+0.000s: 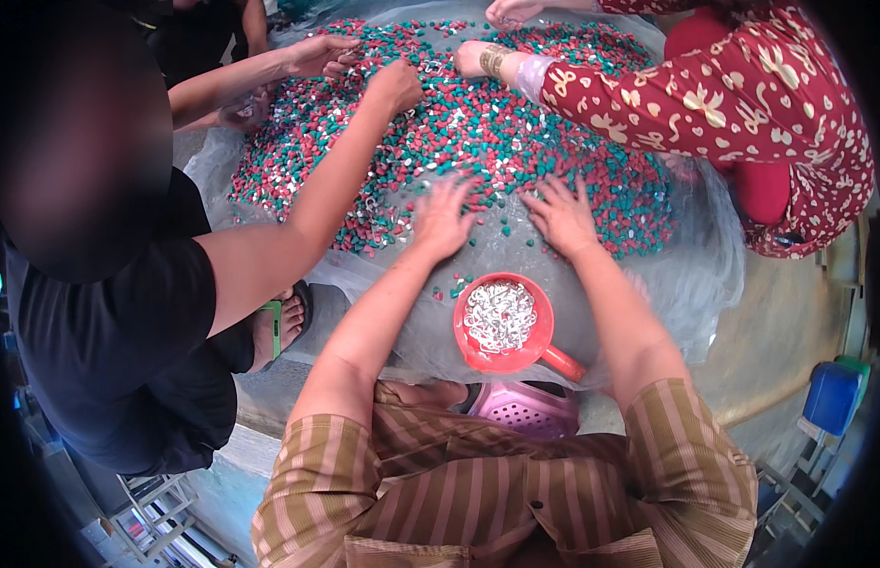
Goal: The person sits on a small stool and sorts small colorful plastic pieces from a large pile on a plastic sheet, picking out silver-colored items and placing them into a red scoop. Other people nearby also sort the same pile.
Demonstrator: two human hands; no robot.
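Observation:
Both my arms reach forward over a wide spread of small red, green and white pieces point(497, 142) on clear plastic sheeting. My left hand point(445, 216) lies at the near edge of the pieces, palm down, fingers spread and slightly blurred. To its right my right hand point(563, 213) rests the same way, fingers apart, touching the near right part of the spread. Neither hand holds anything that I can see. Between my forearms stands a red handled scoop point(549, 327) filled with small white hook-like pieces point(500, 317).
At the left a person in black point(109, 350) reaches an arm across the pieces. A person in a red patterned top point(705, 95) works from the right. Another person's hands show at the far left. The plastic sheet point(714, 256) spreads past the pieces. Below the scoop is a purple clog point(525, 409).

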